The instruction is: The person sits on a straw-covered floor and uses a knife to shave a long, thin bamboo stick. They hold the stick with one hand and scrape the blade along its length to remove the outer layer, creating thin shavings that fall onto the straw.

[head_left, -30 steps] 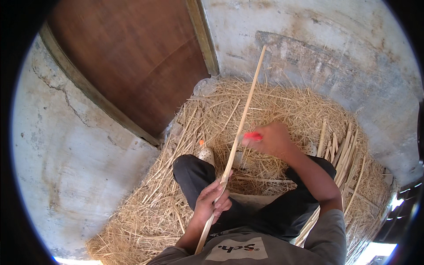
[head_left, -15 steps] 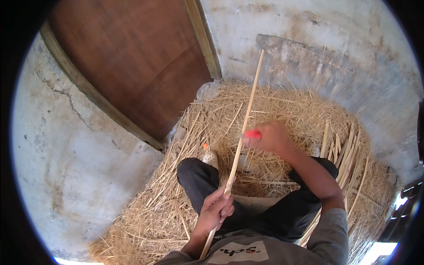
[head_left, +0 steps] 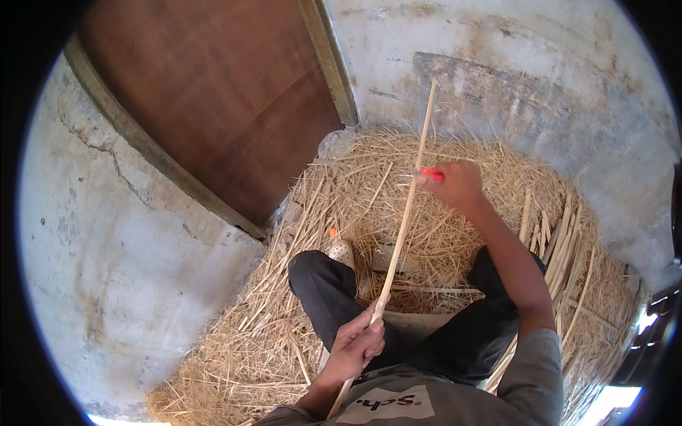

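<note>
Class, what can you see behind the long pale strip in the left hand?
Behind the strip: stained wall at its far end, loose straw-like shavings lower down. Whatever its own width and the left hand cover cannot be seen.

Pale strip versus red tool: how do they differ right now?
The pale strip is straw-coloured; the red tool is bright red. The strip is long, while the tool shows far shorter. The left hand grips the strip; the right hand holds the tool. Both are hand-held.
</note>
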Demonstrator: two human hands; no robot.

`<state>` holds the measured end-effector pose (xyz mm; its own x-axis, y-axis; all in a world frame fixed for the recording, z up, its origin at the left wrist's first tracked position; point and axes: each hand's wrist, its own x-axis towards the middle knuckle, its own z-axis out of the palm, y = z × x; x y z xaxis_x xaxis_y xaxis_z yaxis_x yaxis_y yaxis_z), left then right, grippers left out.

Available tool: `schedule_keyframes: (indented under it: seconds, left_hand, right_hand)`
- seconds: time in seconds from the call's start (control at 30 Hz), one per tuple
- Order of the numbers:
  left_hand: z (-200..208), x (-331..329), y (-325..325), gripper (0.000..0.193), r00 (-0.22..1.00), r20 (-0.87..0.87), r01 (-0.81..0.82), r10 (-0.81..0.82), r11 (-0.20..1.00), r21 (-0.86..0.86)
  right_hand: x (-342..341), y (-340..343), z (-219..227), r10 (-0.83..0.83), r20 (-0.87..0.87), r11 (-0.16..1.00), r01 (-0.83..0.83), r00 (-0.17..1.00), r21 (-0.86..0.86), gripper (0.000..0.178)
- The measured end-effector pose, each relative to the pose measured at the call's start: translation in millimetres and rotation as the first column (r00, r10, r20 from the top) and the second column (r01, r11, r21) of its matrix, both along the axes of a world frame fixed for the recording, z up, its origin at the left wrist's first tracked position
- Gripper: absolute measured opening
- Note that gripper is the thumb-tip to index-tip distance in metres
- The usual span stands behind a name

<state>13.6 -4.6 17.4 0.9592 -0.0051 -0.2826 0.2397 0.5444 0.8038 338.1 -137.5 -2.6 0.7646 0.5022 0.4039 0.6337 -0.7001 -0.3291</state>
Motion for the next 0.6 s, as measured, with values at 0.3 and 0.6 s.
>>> schedule_keyframes:
  seconds: [0.3, 0.6]
  left_hand:
    - [7, -21, -6, 0.05, 0.992, -0.087, 0.103, -0.094, 0.989, 0.106]
    - [-21, -68, 7, 0.05, 0.921, -0.148, 0.377, -0.36, 0.92, 0.109]
  right_hand:
    - [65, -34, 17, -0.326, -0.201, 0.943, 0.333, 0.924, 0.003, 0.073]
    - [130, -104, -43, -0.699, -0.056, 0.696, 0.696, 0.713, 0.176, 0.089]
